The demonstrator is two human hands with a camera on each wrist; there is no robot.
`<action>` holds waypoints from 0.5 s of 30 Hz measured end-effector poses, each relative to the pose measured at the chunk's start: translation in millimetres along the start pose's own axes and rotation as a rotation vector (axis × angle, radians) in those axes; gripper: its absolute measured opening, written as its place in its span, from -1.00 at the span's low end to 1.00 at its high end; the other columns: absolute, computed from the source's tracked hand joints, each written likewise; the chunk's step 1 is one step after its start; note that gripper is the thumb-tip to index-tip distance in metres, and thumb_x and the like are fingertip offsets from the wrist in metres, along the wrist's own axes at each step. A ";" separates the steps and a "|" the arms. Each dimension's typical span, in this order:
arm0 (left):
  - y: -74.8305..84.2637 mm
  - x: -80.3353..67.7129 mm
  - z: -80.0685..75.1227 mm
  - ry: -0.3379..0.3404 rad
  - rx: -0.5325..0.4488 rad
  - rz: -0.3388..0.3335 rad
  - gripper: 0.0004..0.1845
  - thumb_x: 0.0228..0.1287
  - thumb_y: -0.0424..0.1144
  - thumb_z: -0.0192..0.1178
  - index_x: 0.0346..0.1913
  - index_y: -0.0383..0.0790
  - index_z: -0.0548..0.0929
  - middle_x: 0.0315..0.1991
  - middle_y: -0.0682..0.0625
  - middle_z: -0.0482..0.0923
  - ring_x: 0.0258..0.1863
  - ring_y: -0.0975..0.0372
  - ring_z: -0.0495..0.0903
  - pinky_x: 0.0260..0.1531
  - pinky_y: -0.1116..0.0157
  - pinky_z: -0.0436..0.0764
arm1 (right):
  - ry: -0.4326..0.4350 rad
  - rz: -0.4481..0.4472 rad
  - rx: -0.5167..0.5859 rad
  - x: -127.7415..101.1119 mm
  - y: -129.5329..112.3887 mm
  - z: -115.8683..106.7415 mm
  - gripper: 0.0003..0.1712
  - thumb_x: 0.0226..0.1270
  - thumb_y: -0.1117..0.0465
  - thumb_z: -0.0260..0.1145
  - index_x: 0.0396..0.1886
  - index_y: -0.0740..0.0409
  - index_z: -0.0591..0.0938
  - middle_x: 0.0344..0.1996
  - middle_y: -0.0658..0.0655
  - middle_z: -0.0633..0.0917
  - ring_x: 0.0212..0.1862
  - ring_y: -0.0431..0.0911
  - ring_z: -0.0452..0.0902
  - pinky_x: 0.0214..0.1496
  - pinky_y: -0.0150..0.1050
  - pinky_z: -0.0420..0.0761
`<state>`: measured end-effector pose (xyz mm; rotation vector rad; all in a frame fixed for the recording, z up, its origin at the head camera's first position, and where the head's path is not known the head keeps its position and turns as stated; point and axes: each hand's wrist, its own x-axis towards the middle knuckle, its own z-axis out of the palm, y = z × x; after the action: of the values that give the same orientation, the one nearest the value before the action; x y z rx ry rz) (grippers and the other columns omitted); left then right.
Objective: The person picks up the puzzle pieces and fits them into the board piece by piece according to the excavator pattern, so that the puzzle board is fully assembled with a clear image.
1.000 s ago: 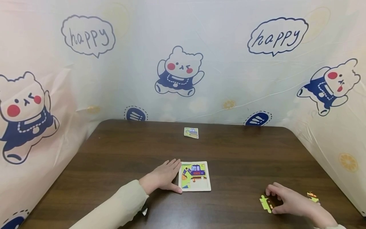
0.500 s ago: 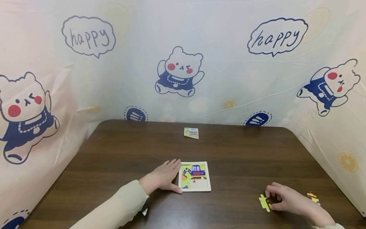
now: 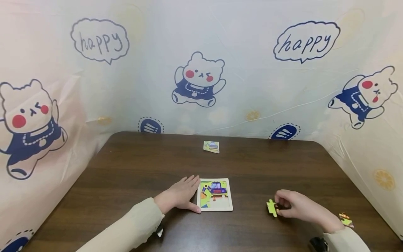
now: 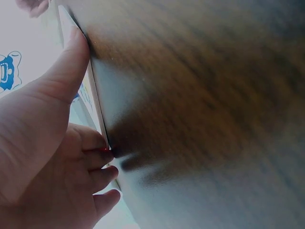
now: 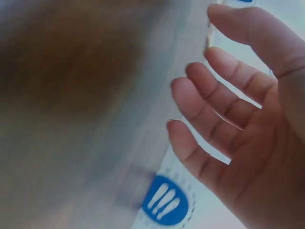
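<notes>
In the head view, a white-framed jigsaw puzzle board point(image 3: 231, 196) with a blue excavator picture lies mid-table; a pale gap shows at its lower right. My left hand point(image 3: 179, 196) rests along the board's left edge, fingers extended and thumb at the lower left corner. To the right, my right hand point(image 3: 297, 206) pinches a green jigsaw piece point(image 3: 271, 208) between thumb and index finger; part of the piece is hidden by the fingertips. The right wrist view shows only the thin edge of that jigsaw piece between thumb and index finger, the other fingers loosely bent.
Another jigsaw piece point(image 3: 346, 220), green and orange, lies near the table's right side, beyond the right wrist. A small excavator picture card point(image 3: 211, 147) lies near the back edge of the brown table point(image 3: 151, 157). Cartoon-printed cloth point(image 3: 245, 87) hangs around the back and sides.
My right hand has moved left and farther from me, toward the board, carrying the green jigsaw piece. The left hand and the board keep their places.
</notes>
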<state>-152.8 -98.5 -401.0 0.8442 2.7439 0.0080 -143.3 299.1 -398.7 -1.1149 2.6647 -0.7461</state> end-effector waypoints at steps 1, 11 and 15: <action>0.3 0.0 0.2 0.001 -0.001 0.001 0.09 -0.04 0.37 0.15 0.37 -0.38 0.15 0.38 -0.19 0.05 0.36 0.03 0.03 0.28 0.11 0.08 | 0.001 0.008 -0.011 6.0 -3.0 -0.3 -0.73 0.06 0.18 0.42 -0.40 -0.02 0.45 -0.49 -0.17 0.43 -0.45 -0.30 0.35 -0.49 -0.38 0.41; 1.6 0.1 0.6 0.008 0.006 0.002 0.08 -0.05 0.37 0.16 0.36 -0.39 0.16 0.38 -0.19 0.07 0.35 0.03 0.05 0.27 0.10 0.09 | 0.068 -0.001 -0.144 65.8 -38.7 9.2 -0.73 0.01 0.13 0.44 -0.41 -0.06 0.48 -0.46 -0.19 0.46 -0.38 -0.27 0.39 -0.37 -0.33 0.48; 1.3 0.2 0.4 0.010 0.009 0.005 0.08 -0.05 0.37 0.16 0.36 -0.39 0.17 0.37 -0.19 0.07 0.35 0.03 0.05 0.27 0.10 0.09 | 0.044 -0.020 -0.151 84.6 -51.4 16.7 -0.75 0.03 0.11 0.43 -0.40 -0.04 0.49 -0.46 -0.18 0.46 -0.38 -0.26 0.40 -0.35 -0.33 0.50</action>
<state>-152.1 -97.3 -401.4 0.8549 2.7530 0.0007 -165.8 202.4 -383.5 -1.1751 2.7908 -0.5873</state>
